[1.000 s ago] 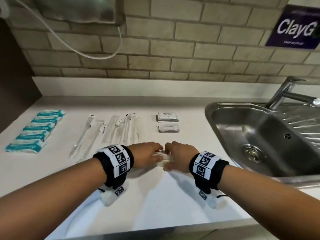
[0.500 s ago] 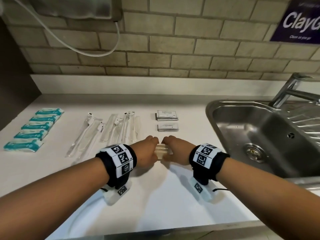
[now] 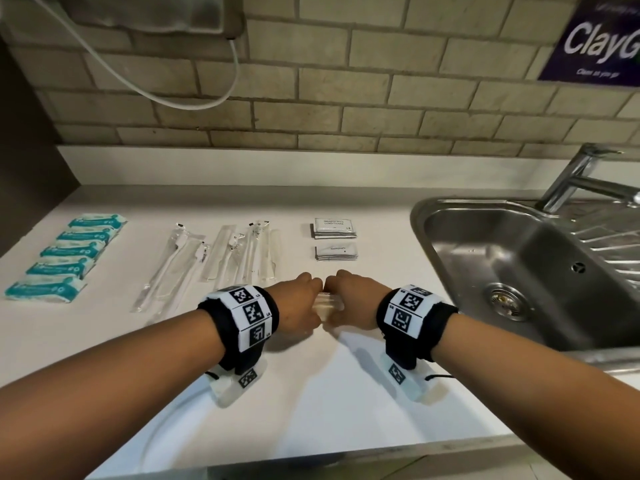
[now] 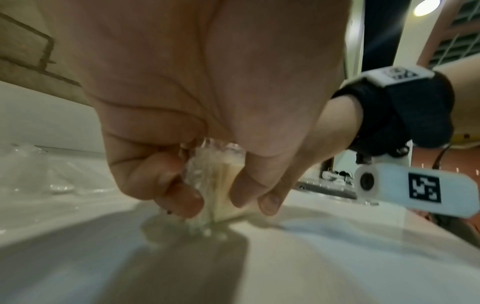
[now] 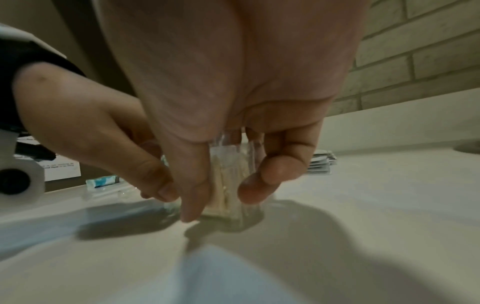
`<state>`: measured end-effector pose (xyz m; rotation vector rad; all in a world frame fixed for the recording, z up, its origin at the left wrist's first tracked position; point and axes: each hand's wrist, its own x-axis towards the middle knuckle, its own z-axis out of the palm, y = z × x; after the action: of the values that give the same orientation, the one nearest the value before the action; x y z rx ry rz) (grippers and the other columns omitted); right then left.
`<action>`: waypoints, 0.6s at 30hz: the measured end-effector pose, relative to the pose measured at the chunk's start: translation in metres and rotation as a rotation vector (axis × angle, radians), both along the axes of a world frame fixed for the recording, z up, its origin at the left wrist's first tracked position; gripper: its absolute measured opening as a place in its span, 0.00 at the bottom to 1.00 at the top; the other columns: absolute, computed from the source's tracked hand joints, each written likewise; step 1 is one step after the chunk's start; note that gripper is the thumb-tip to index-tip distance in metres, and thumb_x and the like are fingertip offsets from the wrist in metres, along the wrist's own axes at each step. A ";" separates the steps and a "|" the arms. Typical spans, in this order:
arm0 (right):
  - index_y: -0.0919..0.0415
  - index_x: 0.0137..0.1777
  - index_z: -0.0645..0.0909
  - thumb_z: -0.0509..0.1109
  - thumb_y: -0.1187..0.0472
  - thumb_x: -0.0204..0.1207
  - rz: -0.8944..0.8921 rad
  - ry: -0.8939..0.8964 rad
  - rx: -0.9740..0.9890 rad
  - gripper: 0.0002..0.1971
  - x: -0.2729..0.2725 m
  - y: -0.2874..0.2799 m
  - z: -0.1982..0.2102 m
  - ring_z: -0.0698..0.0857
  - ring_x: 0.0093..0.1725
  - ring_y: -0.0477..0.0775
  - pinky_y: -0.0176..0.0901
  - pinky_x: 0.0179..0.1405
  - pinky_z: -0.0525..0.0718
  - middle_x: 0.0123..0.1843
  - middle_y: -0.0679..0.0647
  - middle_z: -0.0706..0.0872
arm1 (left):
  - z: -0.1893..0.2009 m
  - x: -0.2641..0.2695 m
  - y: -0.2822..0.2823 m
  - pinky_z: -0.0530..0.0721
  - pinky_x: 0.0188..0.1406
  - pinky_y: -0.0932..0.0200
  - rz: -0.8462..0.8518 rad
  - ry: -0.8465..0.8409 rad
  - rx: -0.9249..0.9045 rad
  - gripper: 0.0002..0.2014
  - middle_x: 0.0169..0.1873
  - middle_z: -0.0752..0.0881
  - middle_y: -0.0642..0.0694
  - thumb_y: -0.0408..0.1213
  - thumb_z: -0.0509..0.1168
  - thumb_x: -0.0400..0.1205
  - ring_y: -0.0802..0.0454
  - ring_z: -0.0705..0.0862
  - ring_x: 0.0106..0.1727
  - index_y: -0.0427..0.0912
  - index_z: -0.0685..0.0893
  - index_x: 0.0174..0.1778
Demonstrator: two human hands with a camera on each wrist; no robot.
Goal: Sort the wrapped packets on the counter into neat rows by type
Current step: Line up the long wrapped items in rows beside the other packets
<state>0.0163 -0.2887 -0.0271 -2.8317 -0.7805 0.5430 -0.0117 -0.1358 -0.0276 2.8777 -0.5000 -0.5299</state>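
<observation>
On the counter (image 3: pixel 311 393), both hands square up a bundle of clear packets (image 3: pixel 327 306): left hand (image 3: pixel 298 306) and right hand (image 3: pixel 353 301) pinch its ends, fingers (image 4: pixel 182 197) curled around it. Next, probably setting it beneath the sachets (image 3: pixel 336 252) just beyond the fingertips.

A purple wall sign (image 3: pixel 594 39) at the upper right of the frame reads "ClayG", cut off by the edge. At centre on the surface, a white sachet stack (image 3: pixel 334 226) reads "SHAMPOO WITH CONDITIONER"; the stack below it (image 3: pixel 336 252) reads "Toothpaste".
</observation>
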 end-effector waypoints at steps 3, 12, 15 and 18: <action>0.55 0.65 0.74 0.74 0.49 0.72 -0.002 0.024 -0.035 0.24 -0.004 0.003 -0.004 0.83 0.54 0.61 0.50 0.55 0.81 0.56 0.55 0.76 | -0.007 -0.005 -0.005 0.74 0.44 0.51 0.048 0.016 0.002 0.20 0.60 0.71 0.41 0.42 0.61 0.81 0.39 0.82 0.51 0.38 0.67 0.66; 0.58 0.62 0.71 0.76 0.53 0.69 -0.057 0.060 0.045 0.25 -0.005 0.000 -0.002 0.83 0.52 0.60 0.53 0.52 0.83 0.58 0.55 0.77 | -0.003 -0.006 -0.001 0.72 0.40 0.52 0.062 0.036 -0.101 0.18 0.57 0.70 0.42 0.38 0.62 0.80 0.43 0.78 0.40 0.39 0.66 0.63; 0.56 0.59 0.75 0.78 0.54 0.66 -0.043 0.058 0.075 0.23 -0.002 -0.005 0.007 0.83 0.51 0.57 0.49 0.51 0.83 0.55 0.54 0.83 | 0.005 -0.006 0.004 0.70 0.38 0.57 0.036 0.040 -0.159 0.15 0.51 0.73 0.43 0.34 0.60 0.81 0.46 0.76 0.40 0.38 0.68 0.62; 0.55 0.58 0.77 0.79 0.54 0.64 -0.030 0.030 0.090 0.23 0.000 -0.008 0.016 0.83 0.49 0.56 0.48 0.50 0.82 0.51 0.52 0.84 | 0.010 -0.005 0.007 0.70 0.39 0.58 0.024 0.027 -0.188 0.15 0.52 0.72 0.47 0.36 0.63 0.81 0.47 0.76 0.43 0.39 0.69 0.61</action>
<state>0.0161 -0.2965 -0.0114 -2.7418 -0.7364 0.5304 -0.0165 -0.1290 -0.0171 2.6911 -0.4830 -0.4892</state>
